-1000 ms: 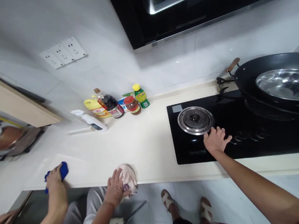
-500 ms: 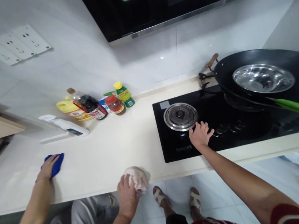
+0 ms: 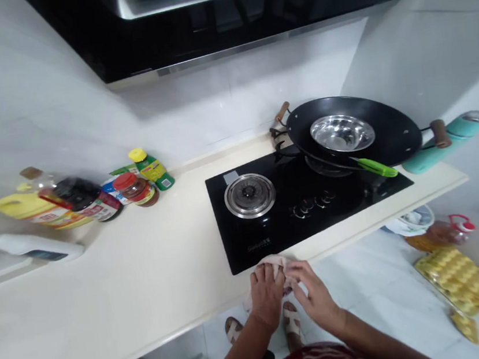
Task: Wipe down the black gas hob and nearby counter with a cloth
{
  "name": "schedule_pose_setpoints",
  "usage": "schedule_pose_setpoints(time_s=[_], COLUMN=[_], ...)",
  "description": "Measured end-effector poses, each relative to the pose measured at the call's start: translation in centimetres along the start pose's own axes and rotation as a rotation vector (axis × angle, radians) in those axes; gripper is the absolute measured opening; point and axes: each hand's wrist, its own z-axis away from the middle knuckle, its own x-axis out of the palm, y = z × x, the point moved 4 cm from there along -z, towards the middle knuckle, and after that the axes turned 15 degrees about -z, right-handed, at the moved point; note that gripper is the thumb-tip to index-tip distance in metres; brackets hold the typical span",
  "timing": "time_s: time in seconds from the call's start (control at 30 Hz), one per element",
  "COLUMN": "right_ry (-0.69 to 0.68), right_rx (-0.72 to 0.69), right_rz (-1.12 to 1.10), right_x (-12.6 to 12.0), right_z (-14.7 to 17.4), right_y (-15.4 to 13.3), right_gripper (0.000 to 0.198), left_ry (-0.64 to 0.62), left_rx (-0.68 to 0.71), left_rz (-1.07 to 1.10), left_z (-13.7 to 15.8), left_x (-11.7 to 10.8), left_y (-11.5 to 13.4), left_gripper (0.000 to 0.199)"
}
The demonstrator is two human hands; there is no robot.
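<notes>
My left hand and my right hand meet at the front edge of the cream counter. Both grip a pale pink cloth that lies on the counter edge just in front of the black gas hob. The cloth is mostly hidden under my fingers. A steel burner cap sits on the hob's left side, and several control knobs lie right of it.
A black wok with a steel bowl in it and a green-handled utensil stands on the right burner. Sauce bottles and jars line the back wall at left. A teal flask lies at the counter's right end. Yellow packets lie on the floor.
The view swung right. My right hand left the hob and joined my left hand on the pink cloth, which moved right along the counter edge. The other person with the blue cloth is out of view.
</notes>
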Motion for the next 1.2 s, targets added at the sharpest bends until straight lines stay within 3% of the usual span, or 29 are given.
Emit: schedule_pose_setpoints(time_s=[0.1, 0.2, 0.33, 0.43, 0.57, 0.67, 0.73, 0.9, 1.03, 1.2], right_ry=[-0.158, -0.300, -0.494, -0.506, -0.434, -0.396, -0.389, -0.390, -0.320, -0.112], right_rx=[0.009, 0.013, 0.061, 0.086, -0.062, -0.212, -0.279, -0.246, -0.123, -0.023], right_rz=[0.193, 0.323, 0.377, 0.402, 0.405, 0.451, 0.477, 0.481, 0.510, 0.628], right_x=[1.5, 2.7, 4.8, 7.6, 12.0, 13.6, 13.5, 9.1, 2.0, -9.4], right_z=[1.9, 1.2, -0.7, -1.8, -3.2, -3.9, -4.1, -3.8, -3.2, -2.0], right_y=[0.6, 1.6, 1.4, 0.1, -1.9, -2.4, -2.0, 0.6, 4.3, 9.9], right_gripper=[0.063, 0.085, 0.102, 0.109, 0.099, 0.073, 0.063, 0.076, 0.084, 0.093], left_ry=[-0.007, 0.010, 0.057, 0.100, 0.086, 0.025, -0.009, 0.017, 0.043, -0.004], left_rx=[0.015, 0.058, 0.190, 0.236, -0.005, -0.085, -0.162, -0.543, -0.502, -0.459], left_rz=[0.026, 0.072, 0.172, 0.419, 0.608, 0.629, 0.672, 0.609, 0.406, 0.185], left_z=[-1.1, -0.9, 1.6, 3.9, 5.4, 5.7, 5.9, 7.2, 7.4, 6.5], left_x=[-0.7, -1.4, -1.4, -0.1, 2.1, 2.3, 1.9, 2.1, 3.5, 3.9], left_y=[0.3, -0.7, -4.3, -8.7, -14.9, -17.2, -18.2, -22.9, -26.0, -24.9], left_gripper=[0.039, 0.043, 0.060, 0.056, 0.034, 0.034, 0.037, 0.051, 0.050, 0.059])
